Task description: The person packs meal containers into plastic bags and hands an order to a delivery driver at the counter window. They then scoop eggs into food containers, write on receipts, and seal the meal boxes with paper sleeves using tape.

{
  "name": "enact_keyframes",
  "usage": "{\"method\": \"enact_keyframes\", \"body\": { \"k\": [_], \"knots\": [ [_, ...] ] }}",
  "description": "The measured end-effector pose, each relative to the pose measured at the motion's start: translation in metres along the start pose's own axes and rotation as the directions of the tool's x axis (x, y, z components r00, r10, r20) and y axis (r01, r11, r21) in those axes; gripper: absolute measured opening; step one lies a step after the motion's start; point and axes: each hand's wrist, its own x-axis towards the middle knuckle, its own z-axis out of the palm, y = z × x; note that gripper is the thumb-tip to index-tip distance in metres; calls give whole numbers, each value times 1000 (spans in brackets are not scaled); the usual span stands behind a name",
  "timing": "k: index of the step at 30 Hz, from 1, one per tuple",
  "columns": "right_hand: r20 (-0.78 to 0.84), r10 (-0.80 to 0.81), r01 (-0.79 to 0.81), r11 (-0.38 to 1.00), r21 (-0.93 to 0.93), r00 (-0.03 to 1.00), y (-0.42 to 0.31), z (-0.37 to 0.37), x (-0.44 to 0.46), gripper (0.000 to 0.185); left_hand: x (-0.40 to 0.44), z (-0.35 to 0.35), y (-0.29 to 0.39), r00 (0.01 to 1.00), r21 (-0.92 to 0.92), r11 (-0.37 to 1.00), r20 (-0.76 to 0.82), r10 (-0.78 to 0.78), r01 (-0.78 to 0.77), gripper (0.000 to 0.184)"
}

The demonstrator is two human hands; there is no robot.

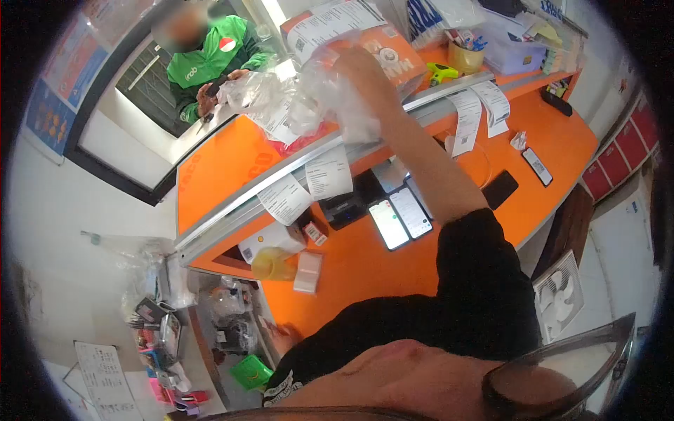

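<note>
Two hands work in my view. At left, beyond the raised orange ledge (210,165), a person in green (210,63) stands near its far edge. My left hand (282,338) is low at the counter (351,281)'s near-left edge, fingers too unclear to judge. Bare orange surface runs right from there, below two lit phones (400,217). Above the ledge's metal edge, my right hand (357,69) is at the clear plastic bag (333,102), beside the orange box (397,52); plastic hides its fingers, so I cannot tell their spread. Rightmost, another phone (537,167) lies near the counter's edge
</note>
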Motion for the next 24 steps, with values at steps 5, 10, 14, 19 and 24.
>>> {"method": "enact_keyframes", "body": {
  "k": [5, 10, 14, 19, 24],
  "knots": [
    [-141, -47, 56, 996, 66, 989, -21, -22, -8, 25, -1, 7, -4, 998, -44, 998, -43, -35, 33, 63],
    [-200, -36, 47, 998, 48, 979, -28, -27, -12, 19, 3, -21, 24, 994, 5, 997, 82, -77, 77, 63],
    [-200, -34, 51, 996, 76, 979, -28, -27, -11, 18, 3, 37, -40, 986, 52, 999, -165, 21, -12, 61],
    [-227, -51, 73, 993, 89, 973, -25, -27, -10, 17, -2, -64, 86, 991, 31, 997, 116, -67, 64, 60],
    [-200, -38, 60, 993, 105, 979, -28, -32, -11, 18, 4, -11, 12, 1000, 90, 996, 20, 13, -15, 58]
  ]
}}
